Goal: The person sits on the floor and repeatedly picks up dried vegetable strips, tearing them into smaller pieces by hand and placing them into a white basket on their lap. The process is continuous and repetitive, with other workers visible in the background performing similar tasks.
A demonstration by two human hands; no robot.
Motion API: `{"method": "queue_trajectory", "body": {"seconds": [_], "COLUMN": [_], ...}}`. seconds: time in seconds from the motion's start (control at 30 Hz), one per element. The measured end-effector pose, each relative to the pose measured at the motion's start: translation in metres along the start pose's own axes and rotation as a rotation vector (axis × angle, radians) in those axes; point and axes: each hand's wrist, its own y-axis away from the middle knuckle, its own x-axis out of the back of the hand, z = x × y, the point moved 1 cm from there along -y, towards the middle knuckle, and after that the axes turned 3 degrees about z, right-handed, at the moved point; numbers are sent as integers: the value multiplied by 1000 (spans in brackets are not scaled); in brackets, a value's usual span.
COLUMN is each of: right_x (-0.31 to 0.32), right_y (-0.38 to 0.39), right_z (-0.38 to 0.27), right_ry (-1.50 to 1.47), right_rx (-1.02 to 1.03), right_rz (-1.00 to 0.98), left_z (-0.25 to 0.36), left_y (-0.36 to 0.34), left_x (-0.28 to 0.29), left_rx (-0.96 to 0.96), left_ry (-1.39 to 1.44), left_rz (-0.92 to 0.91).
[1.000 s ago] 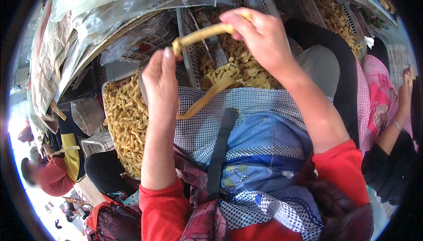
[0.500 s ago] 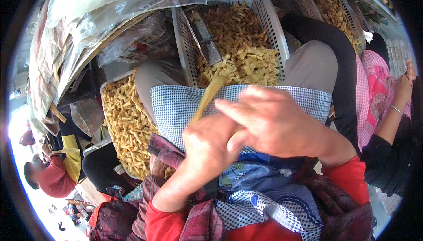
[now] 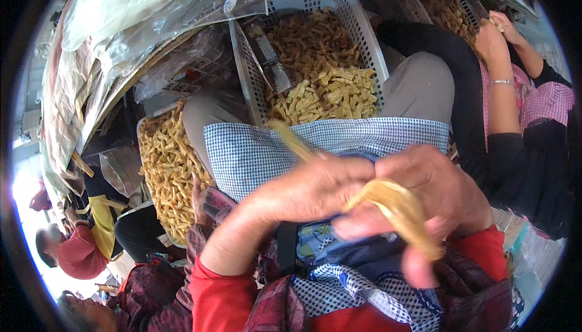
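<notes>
A limp, yellow-tan strip (image 3: 397,207), resembling tofu skin, runs through both hands above my lap. My left hand (image 3: 303,189) is closed round it, and one tail pokes out past the knuckles toward the far side. The other stretch arches over the fingers of my right hand (image 3: 439,183), which pinches it close against the left; motion smears those fingertips. Beyond my checked blue-and-white apron (image 3: 327,135) stands a white perforated crate (image 3: 371,35) between my knees, filled with short knotted-looking pieces, paler at the near end, browner behind.
A dark metal blade-like piece (image 3: 270,59) leans inside the crate's left side. Left of my knee is another tray of yellow pieces (image 3: 167,162). Plastic sheeting (image 3: 139,10) covers a surface at upper left. Co-workers sit close on both sides, one's hands (image 3: 500,35) at far right.
Both hands have shifted right, the left one turning more sideways. The strip now curves over the right fingers, and its far tail is shorter. The right-hand co-worker's hands have risen toward their crate.
</notes>
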Motion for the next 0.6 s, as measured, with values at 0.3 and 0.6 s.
{"method": "queue_trajectory", "body": {"seconds": [0.3,0.6], "right_x": [-28,-50], "right_y": [-11,-14], "right_z": [50,51], "right_ry": [781,-45], "right_rx": [-142,-177], "right_rz": [375,660], "left_z": [-22,-26], "left_y": [10,17], "left_x": [-9,-4], "left_rx": [-21,65], "left_ry": [23,-64], "left_rz": [662,830]}}
